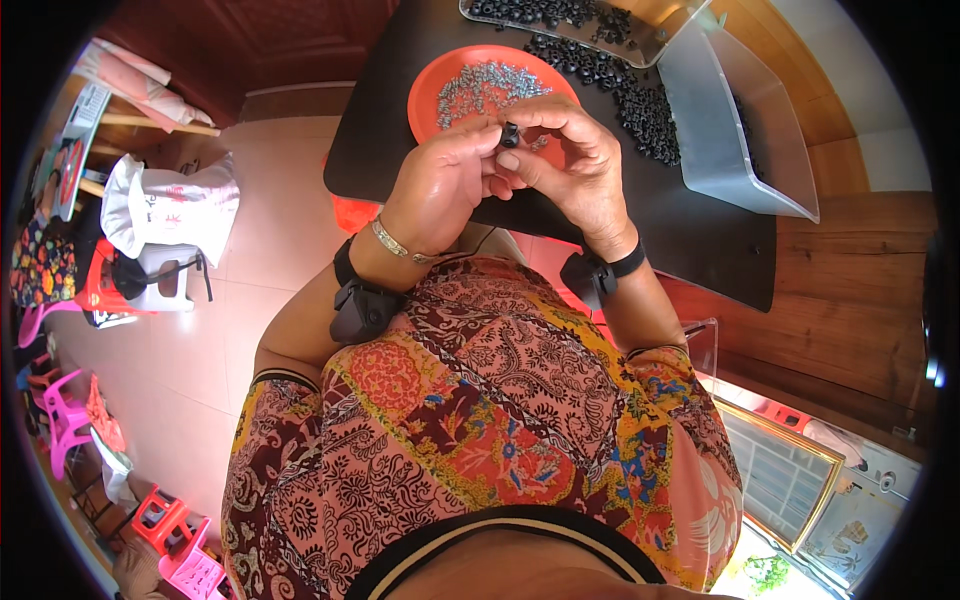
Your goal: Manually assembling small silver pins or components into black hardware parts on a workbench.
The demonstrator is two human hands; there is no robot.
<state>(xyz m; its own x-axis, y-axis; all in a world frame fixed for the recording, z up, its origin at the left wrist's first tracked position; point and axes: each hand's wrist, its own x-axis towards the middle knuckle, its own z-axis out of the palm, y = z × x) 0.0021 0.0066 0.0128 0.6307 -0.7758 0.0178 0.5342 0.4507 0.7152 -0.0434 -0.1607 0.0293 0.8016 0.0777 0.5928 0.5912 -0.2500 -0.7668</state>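
Just above the near edge of the dark table, both my hands meet around a small black plastic part (510,135). My left hand (448,178) is closed, its fingertips pinching the part from the left. My right hand (578,165) curls in from the other side, thumb and forefinger closed about the same part. Beneath and behind them sits a round red-orange plate (425,88) holding many small silvery metal pieces (490,88), screw-like in shape. My fingers hide the plate's near side.
The black tabletop (375,130) carries a heap of loose black parts (645,120) to the right of the plate. More lie in a clear tray (590,42) at the back. A translucent bin (715,125) rests on its side at right. A white sack (170,205) stands off to the left.
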